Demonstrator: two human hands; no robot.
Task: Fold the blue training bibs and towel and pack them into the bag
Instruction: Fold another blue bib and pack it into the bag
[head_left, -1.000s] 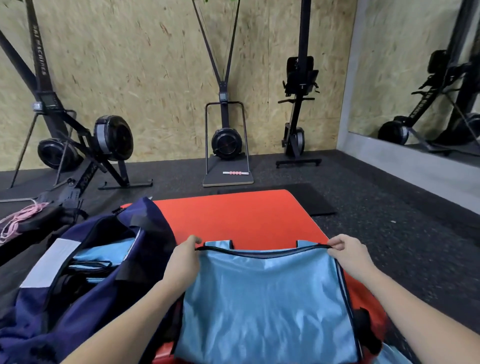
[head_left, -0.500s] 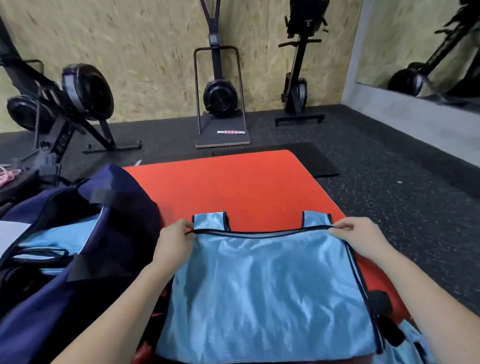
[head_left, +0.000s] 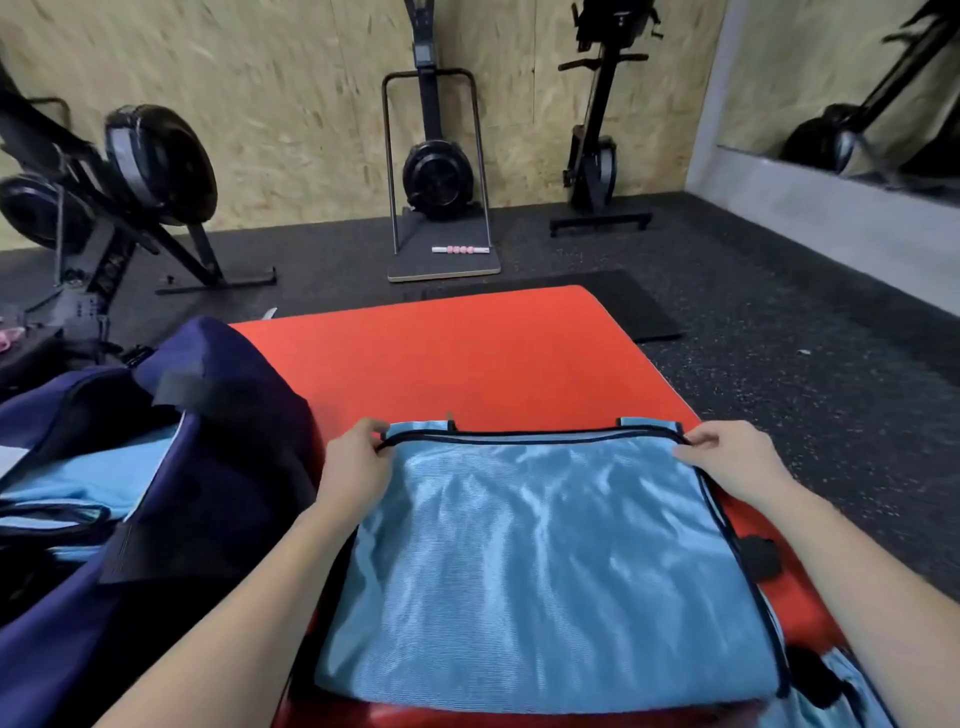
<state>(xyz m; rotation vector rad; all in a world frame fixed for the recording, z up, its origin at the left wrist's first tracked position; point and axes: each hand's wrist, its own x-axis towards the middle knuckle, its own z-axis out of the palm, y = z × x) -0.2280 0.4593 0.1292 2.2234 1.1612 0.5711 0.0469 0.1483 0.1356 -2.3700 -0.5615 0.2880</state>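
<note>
A light blue training bib (head_left: 545, 561) with black trim lies folded over on the red mat (head_left: 457, 358), its shoulder straps showing just past the far edge. My left hand (head_left: 358, 462) pinches the bib's far left corner. My right hand (head_left: 727, 454) pinches the far right corner. To the left stands the open navy bag (head_left: 208, 467), with light blue fabric (head_left: 88, 478) visible inside it. More blue cloth (head_left: 841, 686) peeks out at the bottom right.
Black rubber floor surrounds the mat. Rowing and ski machines (head_left: 441, 171) stand along the wooden wall at the back. A black machine (head_left: 119, 197) sits at the left, close behind the bag. A mirror (head_left: 857, 88) is at the right.
Both hands have brought the bib's edge forward and down onto the mat, so the fold lies flatter. The view has tilted downward.
</note>
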